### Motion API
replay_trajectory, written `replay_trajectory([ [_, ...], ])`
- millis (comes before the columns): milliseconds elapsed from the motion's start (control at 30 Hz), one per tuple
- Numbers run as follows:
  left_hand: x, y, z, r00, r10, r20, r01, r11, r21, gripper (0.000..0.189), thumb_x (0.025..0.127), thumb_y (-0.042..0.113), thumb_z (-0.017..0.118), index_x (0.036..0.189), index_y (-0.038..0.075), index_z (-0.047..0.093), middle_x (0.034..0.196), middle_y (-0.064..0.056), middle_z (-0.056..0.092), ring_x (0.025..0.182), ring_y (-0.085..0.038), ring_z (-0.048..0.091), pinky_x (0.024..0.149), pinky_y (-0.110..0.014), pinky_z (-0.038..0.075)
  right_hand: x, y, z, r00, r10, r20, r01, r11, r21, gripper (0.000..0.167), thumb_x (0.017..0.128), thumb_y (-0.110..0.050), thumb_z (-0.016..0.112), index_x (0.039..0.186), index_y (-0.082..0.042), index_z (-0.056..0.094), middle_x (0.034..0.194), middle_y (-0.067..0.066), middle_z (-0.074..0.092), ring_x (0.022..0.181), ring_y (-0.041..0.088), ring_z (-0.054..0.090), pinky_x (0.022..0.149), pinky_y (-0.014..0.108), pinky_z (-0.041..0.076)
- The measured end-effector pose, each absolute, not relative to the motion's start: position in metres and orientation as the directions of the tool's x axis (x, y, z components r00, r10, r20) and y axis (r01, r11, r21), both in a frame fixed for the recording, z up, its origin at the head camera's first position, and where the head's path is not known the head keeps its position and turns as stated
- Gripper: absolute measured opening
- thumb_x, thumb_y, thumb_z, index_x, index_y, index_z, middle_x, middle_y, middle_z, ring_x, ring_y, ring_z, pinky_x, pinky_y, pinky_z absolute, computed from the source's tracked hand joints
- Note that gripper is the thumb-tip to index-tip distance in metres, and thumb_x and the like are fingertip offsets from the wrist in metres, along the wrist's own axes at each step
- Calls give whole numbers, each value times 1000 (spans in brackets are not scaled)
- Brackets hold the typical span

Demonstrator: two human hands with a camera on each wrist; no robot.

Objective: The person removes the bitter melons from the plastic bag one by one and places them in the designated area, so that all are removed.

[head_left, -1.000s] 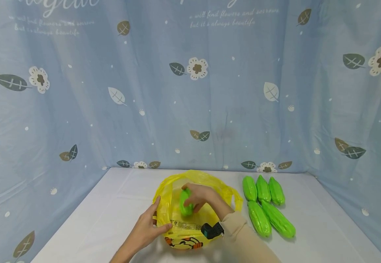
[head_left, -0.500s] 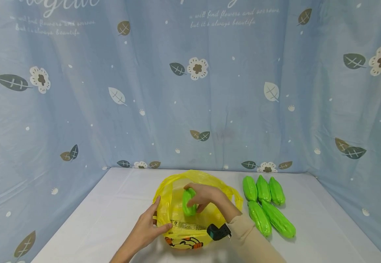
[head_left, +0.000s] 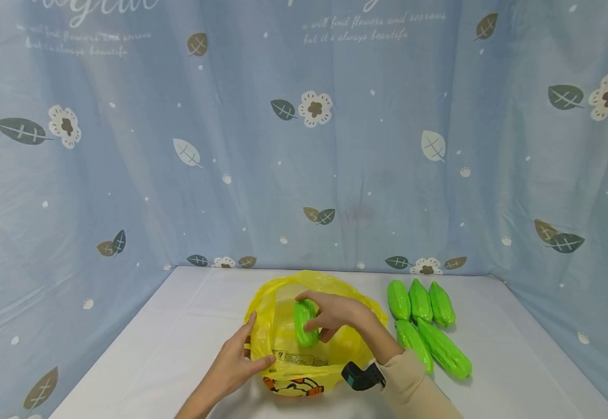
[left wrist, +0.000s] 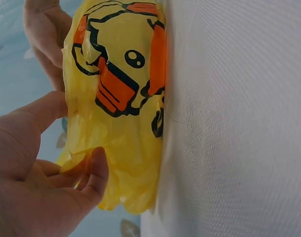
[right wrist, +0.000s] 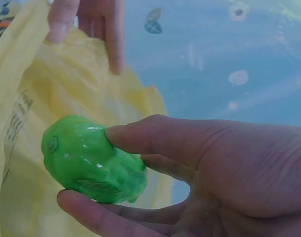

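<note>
A yellow plastic bag (head_left: 330, 366) with a printed cartoon duck (left wrist: 118, 64) stands on the white table, its mouth spread toward me. My left hand (head_left: 230, 366) holds the left side of its rim, thumb at the front and curled fingers against the side. Inside the mouth, my right hand (head_left: 335, 311) grips a glossy, ridged green bitter melon (head_left: 306, 326). The right wrist view shows the thumb on top of this bitter melon (right wrist: 93, 158) and fingers beneath it. Whatever lies deeper in the bag is hidden.
Several more green bitter melons (head_left: 442, 305) lie in two rows on the table (head_left: 513, 361), right of the bag and close to my right forearm. A blue curtain (head_left: 262, 192) printed with leaves and flowers surrounds the table at the back and sides.
My right hand has shifted slightly to the right with the bitter melon in its grip, still over the bag's mouth. The left hand and the bag have hardly moved.
</note>
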State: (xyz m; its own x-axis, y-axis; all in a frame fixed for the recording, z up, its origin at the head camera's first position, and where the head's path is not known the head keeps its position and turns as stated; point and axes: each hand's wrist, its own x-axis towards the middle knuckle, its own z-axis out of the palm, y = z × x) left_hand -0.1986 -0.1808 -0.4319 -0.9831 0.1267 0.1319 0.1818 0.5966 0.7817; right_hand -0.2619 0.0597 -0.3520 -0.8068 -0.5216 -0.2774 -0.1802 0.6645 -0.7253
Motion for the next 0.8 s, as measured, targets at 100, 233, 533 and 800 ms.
replay_trajectory([
  [100,-198,-181,-432,-983,132,127,181,592,785,100,79,32,81,155,0,23,151,-25,42,108,-25,64,78,-25,54,-258,64,-347,-800,-539,-265,-194,649,-735,63,90,-15,71,146,-21,42,106,12,63,71,28,70,70,42,60],
  [233,-198,-181,-432,-982,135,131,186,593,784,101,79,32,81,155,0,23,150,-26,42,107,-25,64,78,-25,54,-253,71,-340,-792,-558,-248,-204,625,-753,65,91,-16,70,148,-22,40,96,11,67,74,29,70,70,40,60],
  [533,-198,-180,-432,-982,141,125,185,604,775,101,78,34,81,154,-1,24,149,-27,43,100,-21,65,77,-26,55,-247,92,-336,-794,-571,-210,-200,571,-797,65,91,-18,70,148,-27,39,102,14,65,71,24,69,72,42,60],
  [800,-198,-180,-431,-981,150,125,190,590,785,101,79,32,81,154,-1,23,148,-28,43,93,-19,67,75,-25,55,-242,119,-329,-793,-592,-146,-258,542,-800,67,93,-22,67,152,-23,34,100,14,68,74,30,71,68,40,59],
])
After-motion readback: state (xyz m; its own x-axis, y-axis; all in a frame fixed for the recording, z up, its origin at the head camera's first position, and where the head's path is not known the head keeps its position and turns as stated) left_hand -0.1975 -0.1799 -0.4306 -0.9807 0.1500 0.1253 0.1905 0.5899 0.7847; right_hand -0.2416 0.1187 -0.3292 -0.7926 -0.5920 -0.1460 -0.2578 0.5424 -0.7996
